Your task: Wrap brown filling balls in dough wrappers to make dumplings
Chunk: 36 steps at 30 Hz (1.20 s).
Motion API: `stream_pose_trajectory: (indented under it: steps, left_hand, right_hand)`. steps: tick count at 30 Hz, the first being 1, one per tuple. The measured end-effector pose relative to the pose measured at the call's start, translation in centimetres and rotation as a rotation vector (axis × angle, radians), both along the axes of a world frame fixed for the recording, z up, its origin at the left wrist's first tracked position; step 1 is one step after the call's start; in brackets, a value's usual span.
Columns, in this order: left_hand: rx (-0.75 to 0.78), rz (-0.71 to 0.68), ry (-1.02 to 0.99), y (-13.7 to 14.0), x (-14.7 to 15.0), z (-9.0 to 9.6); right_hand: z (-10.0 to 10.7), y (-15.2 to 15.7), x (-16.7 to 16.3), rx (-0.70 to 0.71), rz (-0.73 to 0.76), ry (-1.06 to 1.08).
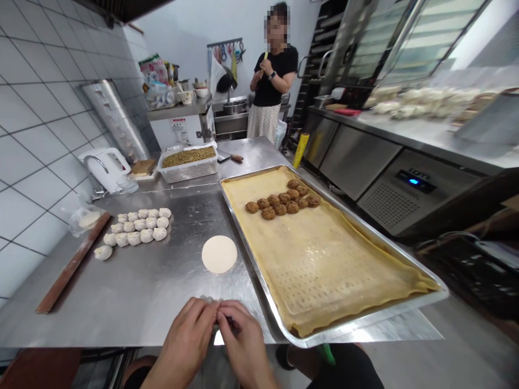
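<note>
My left hand [190, 332] and my right hand [242, 335] meet at the table's near edge, fingertips pinched together. Whatever they hold, if anything, is hidden behind the fingers. Just beyond them lies a flat, round, pale dough wrapper [219, 254]. To the right, a large metal baking tray [272, 308] lined with yellowish paper carries several brown balls of filling [279, 209] near its far end. Rows of floured, whitish dough pieces [140, 224] sit at the left, with a single dough piece [103, 252] nearer to me.
A long wooden strip [73, 265] lies along the left. At the back are a plastic tub [188, 170] of greenish-brown crumbly filling, a wooden-handled scraper [231, 158] and a white kettle [106, 168]. Another person [271, 75] stands beyond the table, holding something pale yellow.
</note>
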<state>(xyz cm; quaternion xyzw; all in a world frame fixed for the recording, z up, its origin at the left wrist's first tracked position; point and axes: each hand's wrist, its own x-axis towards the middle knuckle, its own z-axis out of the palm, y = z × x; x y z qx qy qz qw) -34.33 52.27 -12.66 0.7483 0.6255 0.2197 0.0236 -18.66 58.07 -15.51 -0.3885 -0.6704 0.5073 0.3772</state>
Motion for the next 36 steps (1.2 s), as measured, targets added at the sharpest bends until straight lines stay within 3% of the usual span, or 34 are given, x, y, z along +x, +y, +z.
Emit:
stream_pose_trajectory:
  steps: [4, 9, 14, 16, 19, 22, 24, 28, 33, 36]
  left_hand:
    - [-0.026, -0.016, 0.006, 0.0, -0.1, -0.1]
    - [-0.031, 0.02, -0.019, 0.0, 0.2, -0.2]
    - [-0.042, -0.015, -0.017, 0.1, -0.1, 0.1]
    - [-0.027, 0.012, -0.086, 0.0, 0.0, 0.3]
    - [0.022, 0.057, -0.24, -0.4, 0.7, 1.1]
    - [0.028, 0.062, -0.395, -0.9, 1.7, 2.2]
    - [0.025, 0.058, -0.466, -1.2, 2.2, 3.0]
    - [0.066, -0.006, -0.42, -2.2, 2.5, 3.9]
    - [0.171, -0.065, -0.299, -3.5, 3.0, 4.6]
    - [0.237, -0.105, -0.252, -3.8, 3.3, 5.0]
  right_hand:
    - [-0.5, -0.4, 0.3, 0.075, 0.022, 0.003]
    - [-0.4, -0.1, 0.0, -0.112, -0.06, 0.0]
    - [0.3, -0.6, 0.2, -0.009, 0.029, 0.073]
    - [0.1, -0.7, 0.5, -0.027, -0.022, 0.121]
    - [-0.1, -0.5, 0.5, -0.227, -0.114, 0.227]
    - [0.5, -0.5, 0.1, -0.591, -0.005, 0.326]
    - [1.3, -0.9, -0.2, -0.762, 0.069, 0.342]
    - [3.0, -2.0, 0.2, -0.748, -0.003, 0.344]
    - [3.3, -2.7, 1.2, -0.773, 0.162, 0.435]
    - [3.0, -2.9, 1.2, -0.773, 0.133, 0.383]
